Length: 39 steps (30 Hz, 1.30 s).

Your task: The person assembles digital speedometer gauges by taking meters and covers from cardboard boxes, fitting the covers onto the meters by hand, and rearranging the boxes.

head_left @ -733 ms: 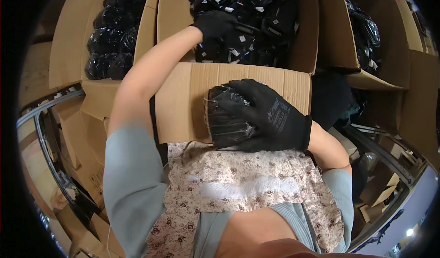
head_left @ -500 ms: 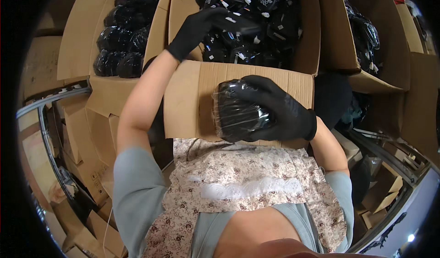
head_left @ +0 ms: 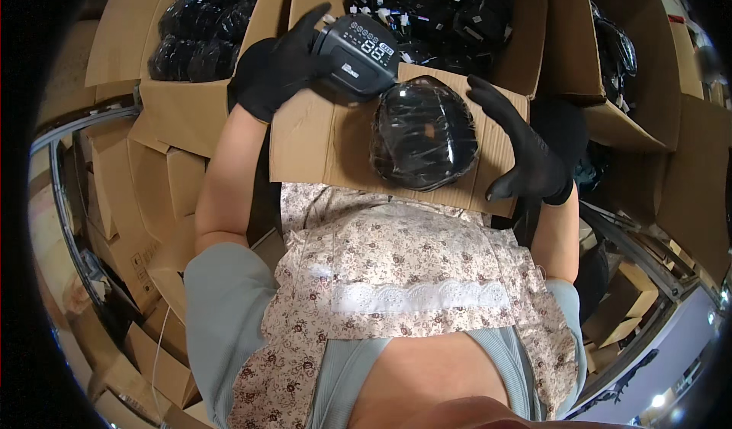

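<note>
Roundish wrapped bundle (head_left: 424, 133) lies 9 o'clock of nearer right hand (head_left: 540, 162), fingers wide; left hand (head_left: 276, 72) grips display unit (head_left: 357, 57) at bundle's 11.

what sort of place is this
Probably a packing or assembly workshop: open cardboard cartons hold many black devices, and a film-wrapped bundle sits on a cardboard surface.
</note>
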Available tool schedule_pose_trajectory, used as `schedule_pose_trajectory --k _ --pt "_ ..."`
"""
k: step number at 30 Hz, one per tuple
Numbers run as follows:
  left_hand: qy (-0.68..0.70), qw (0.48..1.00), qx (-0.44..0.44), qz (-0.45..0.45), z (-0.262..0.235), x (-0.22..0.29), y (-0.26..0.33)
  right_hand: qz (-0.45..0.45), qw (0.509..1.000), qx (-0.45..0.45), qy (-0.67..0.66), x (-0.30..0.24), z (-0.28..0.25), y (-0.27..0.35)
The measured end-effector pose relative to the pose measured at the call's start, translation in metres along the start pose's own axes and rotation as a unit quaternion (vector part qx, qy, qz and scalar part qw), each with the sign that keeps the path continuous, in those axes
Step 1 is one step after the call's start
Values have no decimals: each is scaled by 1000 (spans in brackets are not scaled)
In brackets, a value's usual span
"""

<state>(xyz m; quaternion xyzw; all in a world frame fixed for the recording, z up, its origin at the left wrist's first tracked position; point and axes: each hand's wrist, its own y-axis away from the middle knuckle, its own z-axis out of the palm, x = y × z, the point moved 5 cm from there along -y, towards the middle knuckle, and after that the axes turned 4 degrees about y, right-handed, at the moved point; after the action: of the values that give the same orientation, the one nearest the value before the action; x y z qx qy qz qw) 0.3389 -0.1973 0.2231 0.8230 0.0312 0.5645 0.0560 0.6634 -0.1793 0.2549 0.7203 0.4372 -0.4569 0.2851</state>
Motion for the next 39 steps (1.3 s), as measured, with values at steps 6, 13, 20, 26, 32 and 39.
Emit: schedule_pose_trajectory --k 6,13,20,26,32,39 --pt "-140 987 -75 -40 -7 8 13 -27 995 -39 88 -26 12 -46" --pt "102 994 23 12 -23 -2 12 -82 987 -107 90 -13 21 -61" --pt "10 989 -12 148 -35 49 -24 -74 975 62 -200 -12 -19 -53" --pt "43 974 -142 174 8 79 -95 -80 933 108 -334 20 -51 -87" --pt "-74 958 -231 155 42 82 -141 -28 863 26 -503 61 -48 -83" --pt "476 846 -240 1 42 32 -132 -107 853 91 -503 63 -63 -73"
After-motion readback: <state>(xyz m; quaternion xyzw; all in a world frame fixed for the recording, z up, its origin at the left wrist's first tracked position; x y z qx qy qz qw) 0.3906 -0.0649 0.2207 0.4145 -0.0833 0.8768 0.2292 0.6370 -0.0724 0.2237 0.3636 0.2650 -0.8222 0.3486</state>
